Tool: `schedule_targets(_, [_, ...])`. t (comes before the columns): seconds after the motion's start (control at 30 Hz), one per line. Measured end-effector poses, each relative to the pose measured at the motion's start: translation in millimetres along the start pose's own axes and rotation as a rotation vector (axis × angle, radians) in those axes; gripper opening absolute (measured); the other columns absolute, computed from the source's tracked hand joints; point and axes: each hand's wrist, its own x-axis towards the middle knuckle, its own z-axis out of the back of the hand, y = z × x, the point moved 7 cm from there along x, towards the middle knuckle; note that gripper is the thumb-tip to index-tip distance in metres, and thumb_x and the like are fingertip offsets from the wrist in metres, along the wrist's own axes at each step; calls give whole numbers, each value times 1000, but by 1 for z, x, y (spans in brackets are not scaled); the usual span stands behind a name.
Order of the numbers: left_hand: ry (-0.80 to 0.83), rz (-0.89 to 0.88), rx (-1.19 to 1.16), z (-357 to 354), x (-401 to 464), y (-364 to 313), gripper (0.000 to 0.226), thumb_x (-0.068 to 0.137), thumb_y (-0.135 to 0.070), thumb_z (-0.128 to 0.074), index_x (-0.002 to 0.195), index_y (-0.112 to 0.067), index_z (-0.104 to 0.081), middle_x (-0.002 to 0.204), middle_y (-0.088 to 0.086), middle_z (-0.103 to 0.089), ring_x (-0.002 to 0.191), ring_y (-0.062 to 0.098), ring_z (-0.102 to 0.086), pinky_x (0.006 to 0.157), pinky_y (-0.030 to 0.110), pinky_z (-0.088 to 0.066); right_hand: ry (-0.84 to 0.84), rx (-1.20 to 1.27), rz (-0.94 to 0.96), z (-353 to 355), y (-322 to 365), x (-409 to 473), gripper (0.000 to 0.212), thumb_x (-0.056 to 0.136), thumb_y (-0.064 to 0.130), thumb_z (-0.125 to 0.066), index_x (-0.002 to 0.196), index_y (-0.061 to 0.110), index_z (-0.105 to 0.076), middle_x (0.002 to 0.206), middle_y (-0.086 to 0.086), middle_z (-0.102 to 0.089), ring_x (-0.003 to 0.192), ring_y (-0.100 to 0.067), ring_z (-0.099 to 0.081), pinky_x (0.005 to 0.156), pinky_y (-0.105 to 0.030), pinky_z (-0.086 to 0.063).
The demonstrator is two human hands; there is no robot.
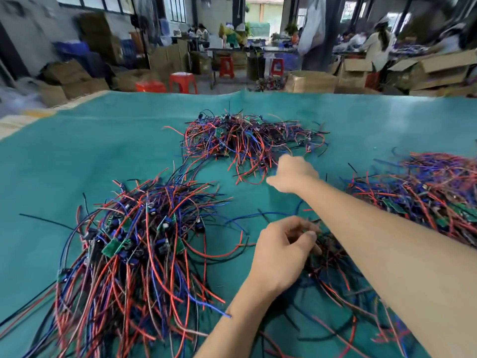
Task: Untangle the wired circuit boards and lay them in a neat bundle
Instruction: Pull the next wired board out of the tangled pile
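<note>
Head view: left hand (284, 254) pinches small tangle (327, 254); right hand (294, 174) blurred.

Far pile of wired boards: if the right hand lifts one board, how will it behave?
The far pile likely drags neighbours along, since its wires cross densely. The wires probably flop; loose ends curl limply on the green mat. Right hand reaches toward it.

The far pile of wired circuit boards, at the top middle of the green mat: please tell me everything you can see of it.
The far pile is a loose, low tangle of thin red, blue and black wires with small green circuit boards caught among them. It lies flat on the green mat, apart from the bigger piles at the left and right. Some red wire ends stray out toward the near side. The right hand reaches to its near right edge, fingers curled among the stray wires; whether it grips one cannot be told.
</note>
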Motion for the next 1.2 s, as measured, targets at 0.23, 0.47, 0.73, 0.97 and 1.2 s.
schedule_targets(0.23, [-72,53,-36,7,0,3,16,91,-7,-57,94,-17,-69,77,3,-75,62,10,-58,60,25,-46,-45,46,-55,87,-116,18,25,93,33,-65,90,10,-57,117,-24,-66,110,-40,-64,80,-34,-46])
schedule_targets(0.47, [-257,111,-243,18,1,6,17,98,-8,-54,114,-12,-58,90,12,-67,64,12,-64,44,27,-48,138,545,-97,119,-142,-30,29,93,21,-71,70,14,-56,50,2,-54,41,-11,-40,43,-18,-25])
schedule_targets(0.73, [-276,120,-323,20,1,6,21,105,-6,-37,119,-11,-53,104,15,-65,67,13,-67,44,24,-49,177,898,-2,130,-158,-123,13,96,17,-68,88,9,-63,88,-8,-79,56,-14,-62,45,-25,-41])
schedule_targets(0.97, [-293,138,-344,22,-1,4,16,104,-21,-47,103,-7,-55,90,15,-65,61,16,-65,42,25,-48,360,957,95,116,-162,-157,16,93,31,-67,80,23,-62,69,-21,-71,37,-18,-43,37,-20,-32])
schedule_targets(1.2, [-276,79,-299,24,-3,-2,17,96,-18,-63,87,-4,-65,66,-2,-67,57,10,-58,55,20,-48,654,761,300,97,-143,-174,14,99,25,-67,89,24,-58,73,-17,-75,32,-13,-44,36,-18,-27])
